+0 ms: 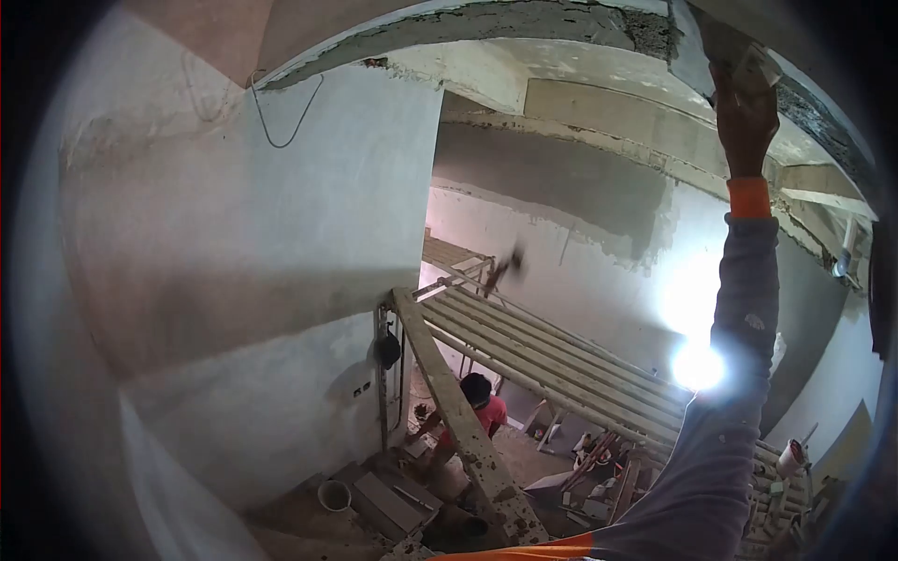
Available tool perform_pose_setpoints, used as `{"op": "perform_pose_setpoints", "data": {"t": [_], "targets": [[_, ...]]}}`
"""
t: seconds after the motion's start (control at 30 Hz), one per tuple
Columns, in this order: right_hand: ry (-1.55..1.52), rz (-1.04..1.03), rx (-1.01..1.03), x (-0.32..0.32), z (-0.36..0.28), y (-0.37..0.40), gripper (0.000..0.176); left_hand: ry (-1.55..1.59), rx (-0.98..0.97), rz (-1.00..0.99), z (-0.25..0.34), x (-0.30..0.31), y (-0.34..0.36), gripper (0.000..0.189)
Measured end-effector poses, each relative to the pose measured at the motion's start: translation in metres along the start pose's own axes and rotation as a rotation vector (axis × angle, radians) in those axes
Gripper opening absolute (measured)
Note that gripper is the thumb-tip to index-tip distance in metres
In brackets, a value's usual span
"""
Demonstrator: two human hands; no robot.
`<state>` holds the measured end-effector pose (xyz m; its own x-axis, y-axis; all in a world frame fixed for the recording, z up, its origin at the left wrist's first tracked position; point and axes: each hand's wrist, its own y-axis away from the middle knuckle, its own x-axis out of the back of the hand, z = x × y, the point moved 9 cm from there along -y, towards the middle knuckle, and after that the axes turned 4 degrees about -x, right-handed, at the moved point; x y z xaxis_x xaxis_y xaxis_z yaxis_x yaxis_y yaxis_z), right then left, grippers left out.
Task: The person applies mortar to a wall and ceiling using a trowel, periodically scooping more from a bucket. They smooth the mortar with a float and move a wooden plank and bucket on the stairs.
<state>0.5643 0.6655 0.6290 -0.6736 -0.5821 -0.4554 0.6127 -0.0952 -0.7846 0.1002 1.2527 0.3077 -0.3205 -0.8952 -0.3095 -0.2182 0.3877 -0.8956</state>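
I have the right hand (745, 117) stretched high overhead, closed around a pale float (760, 64). The fingers are in shadow, so I can't make out the exact grip. The float sits at the top of the view, pressed flat against the underside of the ceiling beam (524, 23), where the plaster looks grey, rough and wet. Below the wrist is an orange cuff (749, 197), and then a long grey sleeve (739, 309) runs down to the lower edge of the frame. The left hand is out of my view.

Just beside the sleeve a work lamp (698, 366) glares and washes out the wall behind it. Left of the lamp, scaffold planks (552, 360) run side by side from an opening in the far wall towards me, and a spattered board (468, 439) slants down from them. Well below, on the floor, another person in a red shirt (482, 409) crouches among rubble and blocks, with a small bucket (334, 495) nearby. The plastered wall (234, 234) fills the left side, and a loose wire (281, 131) loops near its top.
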Motion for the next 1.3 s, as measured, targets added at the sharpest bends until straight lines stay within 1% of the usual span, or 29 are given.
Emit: {"op": "perform_pose_setpoints", "data": {"t": [0.03,0.07,0.1,0.13,0.2,0.3,0.33,0.37,0.4,0.43,0.47,0.5,0.53,0.6,0.67,0.7,0.77,0.8,0.83,0.87,0.9,0.93,0.97,1.03,1.07,1.13,1.2,1.27,1.3], "targets": [[0.015,-0.02,0.051,-0.008,-0.004,0.003,0.037,-0.077,-0.14,-0.047,0.005,-0.003,0.001,0.029],[0.029,-0.038,0.104,-0.023,-0.008,0.003,0.037,-0.149,-0.284,-0.083,0.025,0.0,-0.018,0.03],[0.043,-0.056,0.157,-0.038,-0.013,0.005,0.036,-0.136,-0.212,-0.14,0.035,0.006,-0.034,0.03],[-0.02,0.034,0.277,-0.048,-0.039,0.007,0.034,-0.121,-0.137,-0.198,0.046,0.012,-0.052,0.03],[0.128,-0.045,-0.08,-0.075,-0.036,0.009,0.031,-0.199,-0.204,-0.242,0.046,0.008,-0.048,0.03],[0.059,-0.045,0.007,-0.068,-0.038,0.011,0.03,-0.335,-0.306,-0.306,0.027,-0.009,-0.029,0.031],[-0.034,0.055,0.344,-0.049,-0.057,0.013,0.028,-0.378,-0.337,-0.33,0.021,-0.018,-0.017,0.031],[0.047,0.048,0.269,-0.041,-0.034,0.015,0.028,0.148,0.094,-0.291,-0.021,-0.027,0.006,0.03],[0.11,0.036,0.254,-0.042,-0.028,0.015,0.027,0.671,0.529,-0.232,-0.062,-0.053,0.056,0.03],[0.174,0.023,0.241,-0.043,-0.023,0.016,0.027,0.691,0.56,-0.188,-0.058,-0.051,0.054,0.029],[0.232,0.008,0.275,-0.044,-0.026,0.017,0.026,0.711,0.589,-0.143,-0.054,-0.049,0.051,0.029],[0.211,0.008,0.272,-0.049,-0.028,0.021,0.025,0.237,0.195,-0.142,0.0,-0.019,-0.02,0.029],[0.19,0.008,0.268,-0.053,-0.03,0.025,0.024,-0.238,-0.197,-0.127,0.048,-0.006,-0.053,0.029],[-0.008,0.063,0.206,-0.082,-0.046,0.027,0.023,-0.214,0.085,-0.567,0.002,-0.036,-0.02,0.028],[0.156,-0.049,-0.06,-0.117,-0.042,0.027,0.022,-0.192,0.222,-0.765,-0.023,-0.053,0.015,0.029],[0.126,-0.017,-0.066,-0.119,-0.053,0.026,0.022,-0.188,0.214,-0.743,-0.026,-0.058,0.022,0.029],[-0.011,0.035,0.094,-0.106,-0.055,0.029,0.023,0.007,0.384,-0.59,-0.019,-0.049,0.003,0.03],[-0.082,0.062,0.176,-0.097,-0.053,0.03,0.023,0.2,0.561,-0.456,0.001,-0.035,-0.025,0.03],[0.033,0.081,0.352,-0.087,-0.051,0.032,0.022,0.299,0.655,-0.387,0.004,-0.032,-0.03,0.031],[0.033,0.117,0.313,-0.075,-0.051,0.031,0.02,0.397,0.744,-0.307,0.006,-0.029,-0.034,0.032],[-0.051,0.045,0.033,-0.075,-0.031,0.029,0.02,0.405,0.759,-0.301,0.005,-0.032,-0.031,0.032],[-0.132,-0.033,-0.251,-0.081,-0.016,0.032,0.02,0.304,0.613,-0.297,0.008,-0.033,-0.038,0.033],[-0.092,-0.005,-0.071,-0.085,-0.034,0.032,0.021,0.192,0.472,-0.279,0.011,-0.033,-0.044,0.034],[-0.014,0.056,0.288,-0.107,-0.066,0.035,0.023,-0.247,-0.127,-0.23,0.043,-0.038,-0.052,0.035],[0.002,0.102,0.377,-0.121,-0.083,0.036,0.024,-0.287,-0.107,-0.28,0.042,-0.044,-0.052,0.035],[0.022,-0.038,0.017,-0.155,-0.082,0.036,0.025,-0.363,-0.064,-0.383,0.042,-0.057,-0.052,0.036],[-0.535,0.326,-0.059,-0.157,-0.069,0.052,0.029,-0.226,0.2,-0.599,0.011,-0.079,-0.025,0.037],[-0.704,0.237,0.018,-0.167,-0.044,0.052,0.033,-0.268,0.191,-0.596,0.01,-0.081,-0.025,0.038],[-0.789,0.188,0.05,-0.172,-0.031,0.052,0.036,-0.378,0.052,-0.487,0.028,-0.073,-0.042,0.039]]}}
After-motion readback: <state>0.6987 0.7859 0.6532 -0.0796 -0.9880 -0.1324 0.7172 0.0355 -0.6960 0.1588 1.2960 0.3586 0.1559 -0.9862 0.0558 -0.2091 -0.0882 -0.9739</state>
